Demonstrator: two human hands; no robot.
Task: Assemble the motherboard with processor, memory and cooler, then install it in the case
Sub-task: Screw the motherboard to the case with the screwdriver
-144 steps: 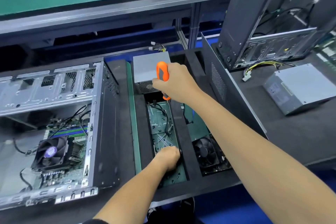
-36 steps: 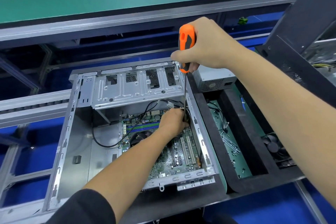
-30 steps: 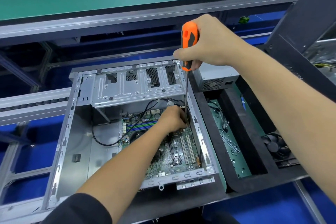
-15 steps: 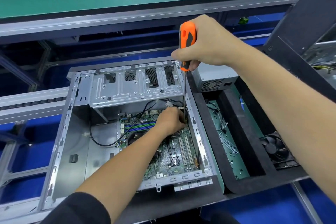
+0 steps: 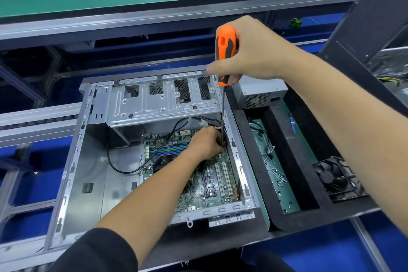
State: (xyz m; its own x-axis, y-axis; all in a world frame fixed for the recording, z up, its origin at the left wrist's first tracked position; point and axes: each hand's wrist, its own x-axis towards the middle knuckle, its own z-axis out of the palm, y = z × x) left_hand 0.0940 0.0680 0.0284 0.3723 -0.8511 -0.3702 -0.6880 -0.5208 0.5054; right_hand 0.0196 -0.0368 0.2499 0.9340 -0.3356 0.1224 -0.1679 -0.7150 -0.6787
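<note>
The open grey case [image 5: 72, 168] lies on its side, with the green motherboard [image 5: 212, 185] flat inside it. My forearm hides most of the black cooler fan [image 5: 164, 162]. The memory sticks [image 5: 164, 151] show just above it. My right hand [image 5: 254, 51] grips the orange handle of a screwdriver [image 5: 225, 53] held upright, its thin shaft reaching down to the board's upper right corner. My left hand [image 5: 204, 144] is inside the case with curled fingers at the shaft's tip; what they pinch is hidden.
A black foam tray [image 5: 247, 130] to the right holds a compartment of loose screws and cable ties [image 5: 273, 172], a spare fan [image 5: 331, 174] and a grey power supply [image 5: 258, 95]. A second case [image 5: 375, 20] stands at the far right. A conveyor rail [image 5: 33, 121] runs on the left.
4.8 s ago my left hand reached into the screw compartment of the tray. Both hands then moved to the case. Over the last second they have hardly shifted, the screwdriver staying upright.
</note>
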